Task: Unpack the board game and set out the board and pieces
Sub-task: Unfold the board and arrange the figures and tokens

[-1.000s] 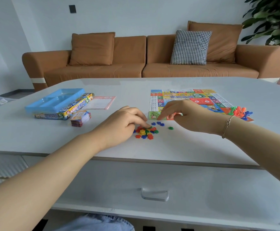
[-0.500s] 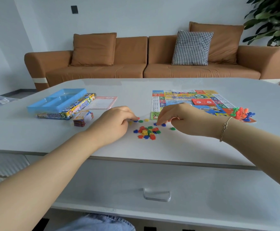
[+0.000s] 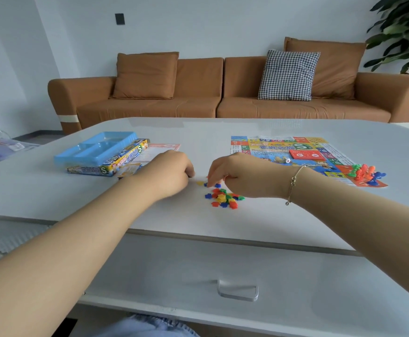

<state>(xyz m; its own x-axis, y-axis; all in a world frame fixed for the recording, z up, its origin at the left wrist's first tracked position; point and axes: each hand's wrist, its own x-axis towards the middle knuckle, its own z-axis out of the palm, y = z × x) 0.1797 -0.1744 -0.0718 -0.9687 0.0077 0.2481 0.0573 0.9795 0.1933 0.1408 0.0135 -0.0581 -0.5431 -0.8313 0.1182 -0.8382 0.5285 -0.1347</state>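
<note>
Both my hands curled over the desk (image 3: pixel 283 215): right hand (image 3: pixel 242 175) fingertips down on the colorful tokens (image 3: pixel 224 198), left hand (image 3: pixel 168 172) fisted, can't tell if it's holding anything.

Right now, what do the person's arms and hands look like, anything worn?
Both forearms are bare, with no sleeves in view. The left hand wears nothing visible: no ring, watch or glove. The right hand is also ungloved; its wrist carries a thin silver chain bracelet with a small dangling end. No markings show.
</note>
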